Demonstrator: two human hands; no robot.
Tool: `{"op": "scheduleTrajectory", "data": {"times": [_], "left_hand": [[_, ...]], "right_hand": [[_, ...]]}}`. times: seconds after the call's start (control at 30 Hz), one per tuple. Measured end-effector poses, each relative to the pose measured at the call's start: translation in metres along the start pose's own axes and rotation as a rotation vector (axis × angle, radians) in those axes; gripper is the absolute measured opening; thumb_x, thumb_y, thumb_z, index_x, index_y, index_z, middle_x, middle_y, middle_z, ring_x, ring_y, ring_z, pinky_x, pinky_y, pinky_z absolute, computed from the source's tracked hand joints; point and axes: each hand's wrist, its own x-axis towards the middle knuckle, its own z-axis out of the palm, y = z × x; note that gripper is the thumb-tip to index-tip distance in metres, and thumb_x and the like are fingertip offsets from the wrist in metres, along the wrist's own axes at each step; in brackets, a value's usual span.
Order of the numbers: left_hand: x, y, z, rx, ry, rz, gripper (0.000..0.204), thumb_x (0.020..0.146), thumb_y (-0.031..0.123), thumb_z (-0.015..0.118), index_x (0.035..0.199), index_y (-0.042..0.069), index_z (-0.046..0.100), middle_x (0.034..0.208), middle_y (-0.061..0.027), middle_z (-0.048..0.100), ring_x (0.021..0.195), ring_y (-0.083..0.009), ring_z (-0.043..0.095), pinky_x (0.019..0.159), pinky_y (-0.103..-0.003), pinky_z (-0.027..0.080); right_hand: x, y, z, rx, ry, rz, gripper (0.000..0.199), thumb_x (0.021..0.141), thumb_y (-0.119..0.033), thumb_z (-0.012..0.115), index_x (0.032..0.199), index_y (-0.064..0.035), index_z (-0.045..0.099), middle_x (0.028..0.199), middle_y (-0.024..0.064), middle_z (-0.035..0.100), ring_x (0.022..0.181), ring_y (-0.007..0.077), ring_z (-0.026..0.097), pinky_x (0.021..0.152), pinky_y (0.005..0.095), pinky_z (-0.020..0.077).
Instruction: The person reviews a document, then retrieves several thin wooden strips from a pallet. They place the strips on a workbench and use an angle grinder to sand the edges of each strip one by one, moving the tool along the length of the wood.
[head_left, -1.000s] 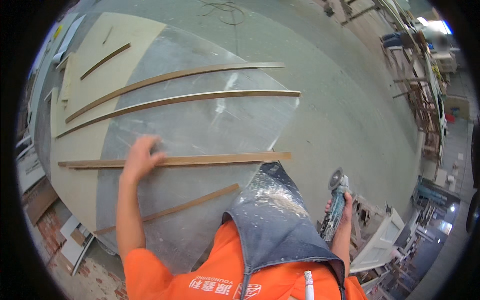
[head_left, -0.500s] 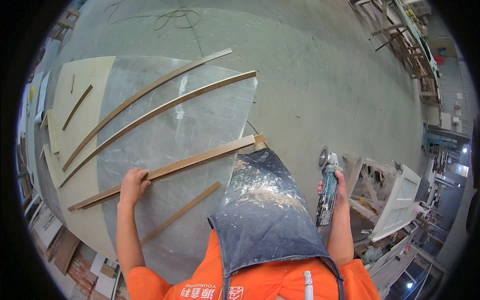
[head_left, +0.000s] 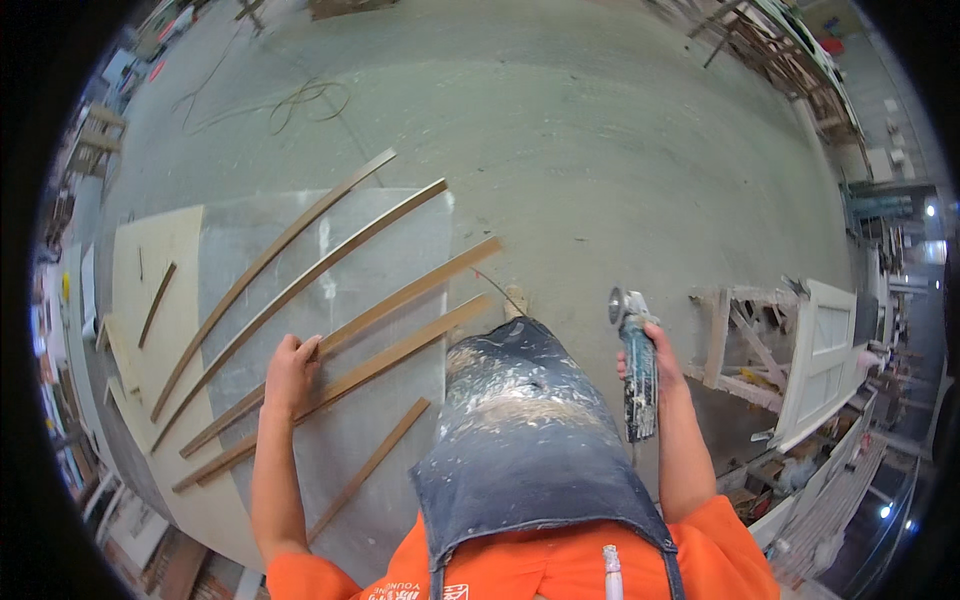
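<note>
An angle grinder (head_left: 640, 400) with a teal, dust-caked body is in my right hand (head_left: 662, 365), its disc end pointing away from me, off to the right of the apron. My left hand (head_left: 292, 375) is closed on a long wooden strip (head_left: 410, 290), gripping it near its middle over the table. Closer to me a second wooden strip (head_left: 400, 364) runs almost parallel, just apart from the held one and passing by my left wrist. Farther off lie two more long strips, one strip (head_left: 275, 260) beyond another strip (head_left: 320, 275). A shorter strip (head_left: 370, 470) rests nearest my body.
The grey tabletop (head_left: 390, 410) has a pale board (head_left: 150, 235) along its left side, with a short dark piece (head_left: 157, 305) on it. A cable (head_left: 310, 100) coils on the floor ahead. To the right stand a white panelled frame (head_left: 820, 350) and wooden scrap.
My left hand has moved the farther of two strips that lay together away from me, leaving a gap between them. The grinder stays in my right hand. The view has shifted.
</note>
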Motion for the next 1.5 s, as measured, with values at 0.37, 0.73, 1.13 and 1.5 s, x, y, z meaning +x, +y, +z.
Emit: {"op": "scheduleTrajectory", "data": {"times": [0.37, 0.73, 1.13, 1.5], "left_hand": [[0.019, -0.003, 0.016, 0.242, -0.060, -0.124, 0.041, 0.076, 0.001, 0.074, 0.115, 0.008, 0.064, 0.103, -0.0159, 0.061, 0.101, -0.0388, 0.061, 0.086, -0.046, 0.052], [0.092, 0.176, 0.012, 0.103, -0.098, -0.008, 0.047, 0.081, 0.007, 0.078, 0.125, 0.008, 0.063, 0.109, -0.0151, 0.063, 0.104, -0.0370, 0.061, 0.090, -0.044, 0.052], [0.099, 0.184, 0.024, 0.204, -0.023, 0.094, 0.037, 0.081, 0.004, 0.076, 0.118, 0.005, 0.068, 0.101, -0.0117, 0.066, 0.095, -0.0331, 0.063, 0.082, -0.042, 0.053], [0.097, 0.186, 0.019, 0.223, -0.055, 0.055, 0.038, 0.081, 0.004, 0.076, 0.118, 0.005, 0.069, 0.101, -0.0106, 0.067, 0.094, -0.0323, 0.064, 0.081, -0.041, 0.054]], "right_hand": [[0.075, -0.020, 0.071, -0.004, -0.299, 0.236, 0.052, 0.095, -0.051, 0.062, 0.108, -0.0004, 0.065, 0.080, 0.0175, 0.073, 0.062, 0.0265, 0.074, 0.053, 0.0384, 0.0634], [0.125, -0.046, 0.111, -0.138, -0.459, 0.246, 0.060, 0.092, -0.037, 0.072, 0.134, -0.0025, 0.047, 0.084, 0.0165, 0.067, 0.061, 0.0224, 0.069, 0.052, 0.0348, 0.0598], [0.146, -0.054, 0.118, -0.273, -0.562, 0.207, 0.068, 0.088, -0.037, 0.076, 0.137, -0.0014, 0.045, 0.092, 0.0129, 0.064, 0.067, 0.0177, 0.067, 0.058, 0.0316, 0.0592], [0.148, -0.044, 0.110, -0.186, -0.562, 0.223, 0.078, 0.085, -0.039, 0.079, 0.143, -0.0007, 0.042, 0.105, 0.0131, 0.062, 0.075, 0.0166, 0.066, 0.059, 0.0308, 0.0581]]}}
